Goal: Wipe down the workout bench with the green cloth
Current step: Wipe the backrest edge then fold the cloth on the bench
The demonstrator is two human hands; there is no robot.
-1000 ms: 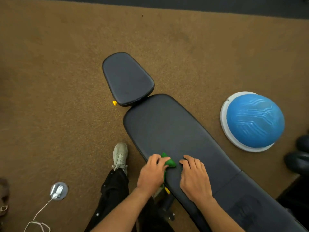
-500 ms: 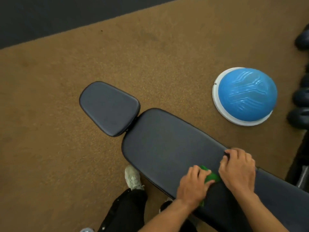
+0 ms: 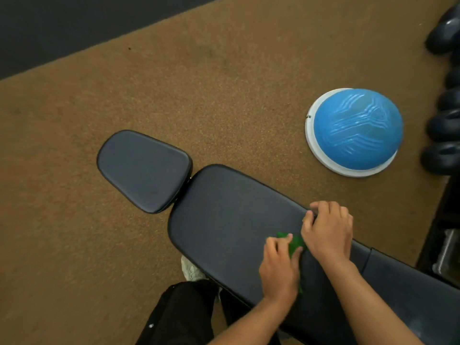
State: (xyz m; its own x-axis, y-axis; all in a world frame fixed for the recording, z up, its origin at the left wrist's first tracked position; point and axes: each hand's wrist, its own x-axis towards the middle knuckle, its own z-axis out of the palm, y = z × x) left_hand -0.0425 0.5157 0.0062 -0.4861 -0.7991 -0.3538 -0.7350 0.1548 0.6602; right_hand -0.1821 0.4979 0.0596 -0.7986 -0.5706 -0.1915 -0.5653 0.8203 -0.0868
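- Fingers of the left hand curl down over the green cloth and pinch it against the bench.
- Only a small bit of the cloth shows, between the two hands, on the long dark pad of the bench.
- Right hand sits just beside the cloth, at the far edge of the pad.
- Its fingers are bent and close together, and they hook over that far edge. I cannot tell if this hand touches the cloth.
- Both bare arms reach in from the bottom of the view.
- The bench has a small pad next to the long one, with a thin gap between them.
- A leg in black trousers and a pale shoe stand on the near side of the bench.
- The floor is brown and speckled, with a dark strip at the top left.
- A blue ball shaped like half a dome sits on the floor past the bench, well apart from it.
- Dark round weights line the right edge.
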